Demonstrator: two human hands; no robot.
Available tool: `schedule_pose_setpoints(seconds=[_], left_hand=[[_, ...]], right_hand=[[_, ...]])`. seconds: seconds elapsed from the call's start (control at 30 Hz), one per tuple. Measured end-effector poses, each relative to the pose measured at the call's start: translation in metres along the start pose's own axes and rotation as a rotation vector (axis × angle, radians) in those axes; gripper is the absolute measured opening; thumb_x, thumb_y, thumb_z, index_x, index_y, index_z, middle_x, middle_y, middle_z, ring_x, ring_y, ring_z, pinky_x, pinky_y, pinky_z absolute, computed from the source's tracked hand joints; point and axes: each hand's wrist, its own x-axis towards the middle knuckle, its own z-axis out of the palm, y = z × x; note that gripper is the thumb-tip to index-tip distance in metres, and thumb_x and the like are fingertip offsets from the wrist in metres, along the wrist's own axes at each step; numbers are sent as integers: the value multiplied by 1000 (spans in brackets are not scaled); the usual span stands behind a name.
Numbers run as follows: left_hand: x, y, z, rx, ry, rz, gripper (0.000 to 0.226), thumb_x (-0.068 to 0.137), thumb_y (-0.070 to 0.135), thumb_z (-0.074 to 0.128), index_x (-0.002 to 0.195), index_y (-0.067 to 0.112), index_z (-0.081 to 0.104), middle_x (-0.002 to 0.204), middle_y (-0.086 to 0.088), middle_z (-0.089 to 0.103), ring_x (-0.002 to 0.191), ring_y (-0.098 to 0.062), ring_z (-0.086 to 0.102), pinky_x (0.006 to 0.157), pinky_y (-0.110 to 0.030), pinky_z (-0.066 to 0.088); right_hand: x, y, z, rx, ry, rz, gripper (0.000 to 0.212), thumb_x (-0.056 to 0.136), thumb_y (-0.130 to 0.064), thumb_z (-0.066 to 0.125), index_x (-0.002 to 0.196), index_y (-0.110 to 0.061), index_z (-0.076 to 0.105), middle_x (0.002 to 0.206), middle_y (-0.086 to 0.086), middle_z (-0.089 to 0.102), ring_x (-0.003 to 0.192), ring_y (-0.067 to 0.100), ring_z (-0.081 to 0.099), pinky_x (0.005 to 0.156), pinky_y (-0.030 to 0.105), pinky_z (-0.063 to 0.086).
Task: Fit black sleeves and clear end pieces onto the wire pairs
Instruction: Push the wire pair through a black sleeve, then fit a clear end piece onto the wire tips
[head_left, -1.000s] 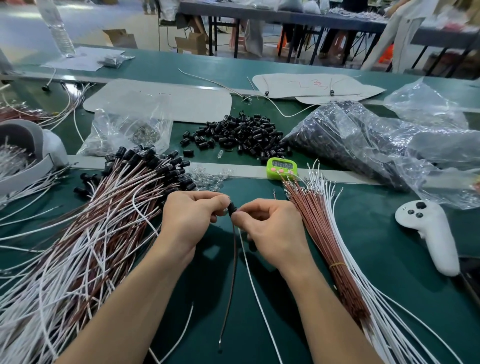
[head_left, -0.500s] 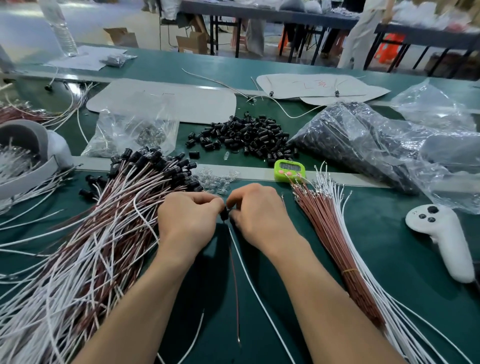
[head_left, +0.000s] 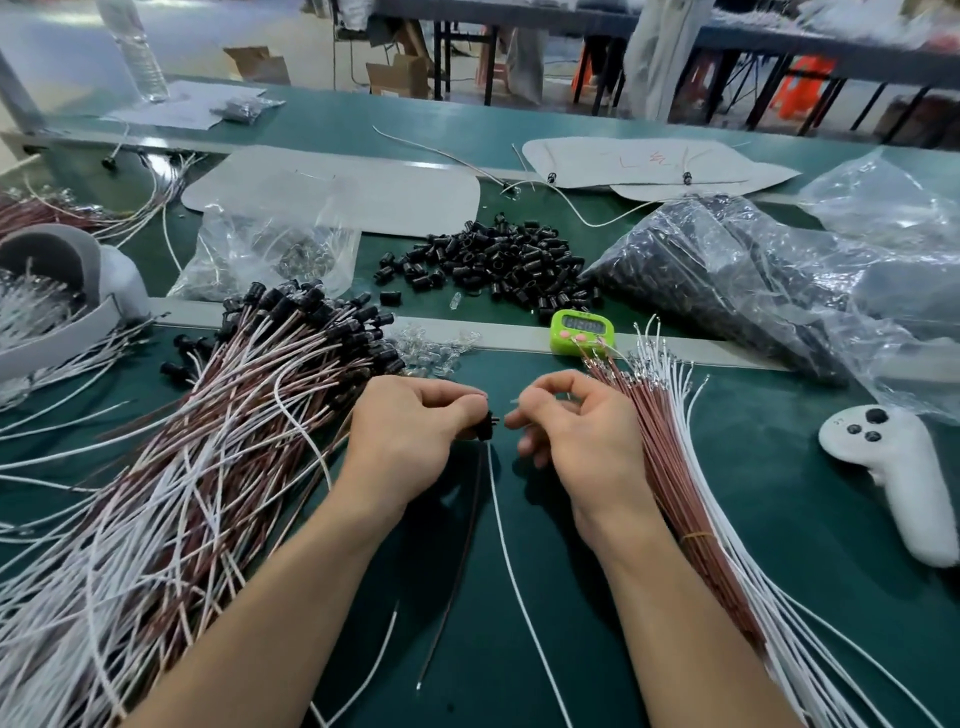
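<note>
Two wires (head_left: 497, 519) are held hanging from the black sleeve (head_left: 485, 423) pinched in the curled left hand (head_left: 405, 431), its end presented, likely for capping, to the right hand (head_left: 576, 436) just beside, whose curled fingers (head_left: 540, 397) cannot be told to hold anything.

One feed on my end: wide-angle head cam, sitting over the bench's (head_left: 753, 467) near edge, pitched forward and down. It's close in. Both forearms enter from the bottom of frame, and the left hand (head_left: 410, 431) and right hand (head_left: 576, 436) land about mid-frame. The bench's far edge sits high in frame, with other tables (head_left: 519, 14) beyond it. The lens bows straight edges toward the sides.
</note>
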Motion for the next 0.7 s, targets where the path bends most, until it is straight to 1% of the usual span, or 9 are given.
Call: schedule_pose_setpoints(seconds=[0.07,0.13,0.23,0.3,0.37,0.43,0.53,0.57,0.7], left_hand=[[-1,0,0,-4,-32,-8,19,82,18,83,73,36,81,67,7,76,58,-4,69,60,-20,51],[-3,0,2,6,-69,6,16,82,17,82,74,31,82,68,5,77,58,-6,69,61,-21,51],[-7,1,6,63,-99,40,24,83,16,80,73,38,81,66,8,76,57,-2,69,57,-15,51],[-9,2,7,93,-92,49,26,83,18,81,74,42,79,65,11,75,55,0,67,55,-11,49],[-9,1,8,90,-88,51,26,83,18,81,74,42,79,64,10,75,52,0,66,52,-11,48],[-10,2,8,77,-73,56,25,83,18,81,73,41,80,63,9,74,51,0,65,50,-12,48],[-9,1,8,44,-44,40,22,83,18,82,74,38,80,65,7,75,58,-6,71,58,-20,56],[-9,0,8,34,-41,31,20,83,18,82,75,37,81,65,6,76,59,-8,73,58,-21,56],[-6,-4,8,25,-34,37,20,83,18,83,75,37,81,66,6,76,60,-7,73,56,-17,53]], right_hand=[[3,-2,-3,42,11,-20,14,89,-11,72,76,-15,69,66,9,73,45,14,51,43,20,39],[4,-2,-2,85,2,-42,18,91,-9,72,74,-15,70,64,9,71,46,13,48,45,20,39],[2,-2,4,144,-26,-73,20,93,-8,70,76,-19,69,68,10,71,54,14,53,53,21,44],[2,-2,6,164,-42,-112,20,93,-10,70,77,-22,69,72,8,73,58,12,56,56,19,46],[1,-1,7,177,-56,-139,20,93,-12,69,77,-25,70,74,6,74,58,9,58,56,16,45],[0,0,7,193,-55,-127,17,92,-14,69,78,-24,70,76,7,76,57,11,57,54,15,45],[1,2,4,180,-31,-102,9,90,-20,70,81,-20,69,77,8,78,53,14,55,51,16,43],[1,3,4,170,-29,-98,9,89,-21,71,81,-19,69,77,8,78,52,14,56,50,17,43],[2,6,3,97,-10,-122,10,87,-23,73,78,-23,71,74,6,77,51,11,58,51,21,46]])
